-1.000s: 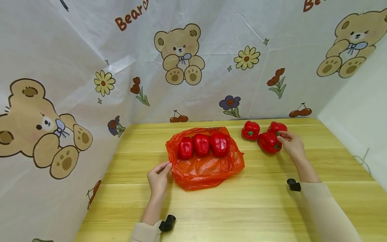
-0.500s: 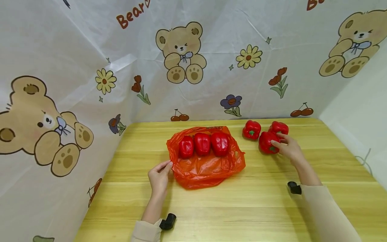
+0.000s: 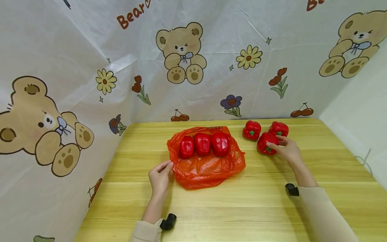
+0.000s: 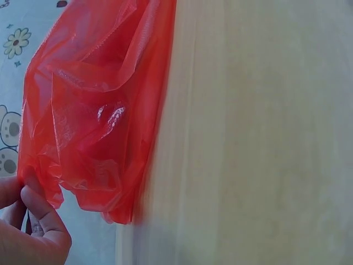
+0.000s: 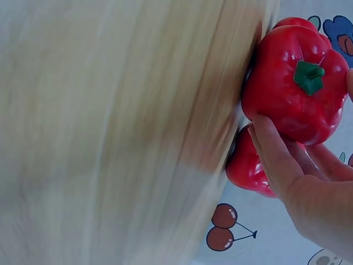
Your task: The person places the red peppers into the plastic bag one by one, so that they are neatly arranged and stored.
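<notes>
An orange-red plastic bag (image 3: 199,171) lies with its mouth open on the table, and three red bell peppers (image 3: 202,144) sit inside it. My left hand (image 3: 159,178) pinches the bag's left edge between thumb and fingers; the left wrist view shows the thin film (image 4: 94,121) at the fingertips. To the right, my right hand (image 3: 288,151) grips a red bell pepper (image 3: 263,145) with a green stem, thumb on the near side and fingers on the far side. Up close in the right wrist view, that pepper (image 5: 292,88) partly covers another one (image 5: 248,165).
Two more red bell peppers stand behind the gripped one: one at the back left (image 3: 251,130) and one at the back right (image 3: 278,128). A wooden table (image 3: 217,215) lies under everything. A bear-printed sheet (image 3: 211,101) hangs along its back and left side.
The right hand has taken hold of the front pepper, which has turned and shifted slightly left, its stem now facing nearer the camera. The left hand and bag stay nearly still.
</notes>
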Tool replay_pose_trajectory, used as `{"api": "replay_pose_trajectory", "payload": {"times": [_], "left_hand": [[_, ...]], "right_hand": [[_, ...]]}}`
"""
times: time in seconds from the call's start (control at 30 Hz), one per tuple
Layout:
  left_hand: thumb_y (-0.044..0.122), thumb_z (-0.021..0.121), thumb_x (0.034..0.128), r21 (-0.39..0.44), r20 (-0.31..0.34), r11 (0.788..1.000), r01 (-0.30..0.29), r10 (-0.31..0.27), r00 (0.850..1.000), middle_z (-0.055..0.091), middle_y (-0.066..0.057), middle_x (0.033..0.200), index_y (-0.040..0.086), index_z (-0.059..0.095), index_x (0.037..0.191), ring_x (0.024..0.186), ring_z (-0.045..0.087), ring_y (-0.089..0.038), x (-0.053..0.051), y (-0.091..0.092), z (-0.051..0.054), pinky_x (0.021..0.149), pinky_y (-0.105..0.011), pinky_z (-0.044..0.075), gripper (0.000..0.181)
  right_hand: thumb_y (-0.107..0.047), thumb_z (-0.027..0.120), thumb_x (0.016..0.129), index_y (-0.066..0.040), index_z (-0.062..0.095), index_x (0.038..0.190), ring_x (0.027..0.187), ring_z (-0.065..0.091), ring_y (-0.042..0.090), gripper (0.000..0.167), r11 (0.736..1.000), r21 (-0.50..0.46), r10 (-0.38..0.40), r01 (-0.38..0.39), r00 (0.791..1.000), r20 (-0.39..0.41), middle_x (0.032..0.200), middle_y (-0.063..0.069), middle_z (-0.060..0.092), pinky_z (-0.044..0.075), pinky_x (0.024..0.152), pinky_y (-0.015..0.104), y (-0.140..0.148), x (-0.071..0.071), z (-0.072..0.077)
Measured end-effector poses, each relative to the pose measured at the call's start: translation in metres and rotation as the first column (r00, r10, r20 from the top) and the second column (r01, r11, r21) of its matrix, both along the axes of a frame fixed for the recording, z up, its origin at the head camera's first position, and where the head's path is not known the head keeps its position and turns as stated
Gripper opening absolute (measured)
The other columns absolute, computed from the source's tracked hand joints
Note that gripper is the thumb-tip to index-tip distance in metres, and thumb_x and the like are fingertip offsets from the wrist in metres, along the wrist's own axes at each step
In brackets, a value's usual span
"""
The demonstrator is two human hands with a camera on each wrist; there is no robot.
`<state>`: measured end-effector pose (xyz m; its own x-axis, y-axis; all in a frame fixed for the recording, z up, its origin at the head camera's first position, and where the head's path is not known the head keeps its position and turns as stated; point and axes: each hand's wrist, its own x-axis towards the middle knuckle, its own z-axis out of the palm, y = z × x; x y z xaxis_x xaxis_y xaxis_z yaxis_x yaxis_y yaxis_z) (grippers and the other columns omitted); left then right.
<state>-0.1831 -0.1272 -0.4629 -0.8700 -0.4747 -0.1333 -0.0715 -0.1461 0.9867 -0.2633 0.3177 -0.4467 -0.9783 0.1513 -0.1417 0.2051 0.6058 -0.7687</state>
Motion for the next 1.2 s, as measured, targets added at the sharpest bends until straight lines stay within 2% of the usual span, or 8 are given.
{"api": "replay_pose_trajectory", "payload": {"times": [0.37,0.47,0.73,0.93,1.07,1.2], "left_hand": [[0.002,0.072,0.0866,0.005,0.006,1.000,0.005,-0.005,1.000,0.071,0.002,0.081,-0.008,0.072,0.105,0.069,0.062,-0.003,0.000,0.000,-0.001,0.063,-0.019,0.054,0.021],[0.003,0.072,0.0868,0.006,0.010,1.000,0.006,-0.006,1.000,0.071,0.002,0.082,-0.008,0.072,0.105,0.069,0.062,-0.003,0.000,0.000,-0.001,0.063,-0.019,0.054,0.021],[0.004,0.072,0.0871,0.000,0.026,1.000,0.009,-0.009,1.000,0.070,0.002,0.084,-0.007,0.073,0.106,0.071,0.062,-0.003,0.000,-0.001,0.000,0.064,-0.019,0.054,0.022],[0.002,0.072,0.0867,0.004,0.015,1.000,0.005,-0.005,1.000,0.071,0.002,0.083,-0.008,0.072,0.105,0.071,0.063,-0.002,0.000,0.000,0.000,0.064,-0.020,0.055,0.021],[0.002,0.072,0.0863,0.006,0.013,1.000,0.001,-0.001,1.000,0.071,0.000,0.084,-0.008,0.072,0.105,0.070,0.063,-0.002,0.000,0.000,0.000,0.064,-0.019,0.055,0.021],[0.002,0.072,0.0862,0.006,0.014,1.000,0.001,-0.001,1.000,0.071,0.000,0.083,-0.008,0.072,0.105,0.070,0.063,-0.002,0.000,0.000,0.000,0.064,-0.019,0.055,0.021]], "right_hand": [[-0.048,0.062,0.092,0.002,0.030,0.150,0.117,0.050,0.045,0.084,0.998,-0.044,-0.047,0.045,0.997,-0.053,0.141,0.036,0.040,0.046,0.064,0.009,-0.004,0.005,-0.001],[-0.047,0.062,0.093,0.002,0.032,0.149,0.113,0.053,0.043,0.080,0.997,-0.062,-0.052,0.048,0.996,-0.074,0.139,0.036,0.041,0.048,0.064,0.009,-0.005,0.008,0.000],[-0.044,0.060,0.094,0.000,0.036,0.146,0.115,0.050,0.044,0.072,0.994,-0.105,-0.055,0.042,0.992,-0.118,0.137,0.035,0.042,0.050,0.066,0.009,-0.013,0.021,0.008],[-0.041,0.062,0.095,-0.001,0.037,0.146,0.121,0.047,0.046,0.070,0.987,-0.159,-0.039,0.010,0.983,-0.181,0.138,0.032,0.042,0.050,0.066,0.007,-0.030,0.036,0.023],[-0.038,0.063,0.095,-0.002,0.038,0.145,0.122,0.048,0.049,0.067,0.981,-0.188,-0.006,-0.038,0.974,-0.227,0.141,0.031,0.042,0.050,0.069,0.007,-0.053,0.046,0.037],[-0.036,0.064,0.095,-0.004,0.042,0.143,0.119,0.052,0.047,0.062,0.981,-0.176,0.036,-0.084,0.964,-0.264,0.139,0.029,0.047,0.049,0.073,0.009,-0.081,0.052,0.045]]}}
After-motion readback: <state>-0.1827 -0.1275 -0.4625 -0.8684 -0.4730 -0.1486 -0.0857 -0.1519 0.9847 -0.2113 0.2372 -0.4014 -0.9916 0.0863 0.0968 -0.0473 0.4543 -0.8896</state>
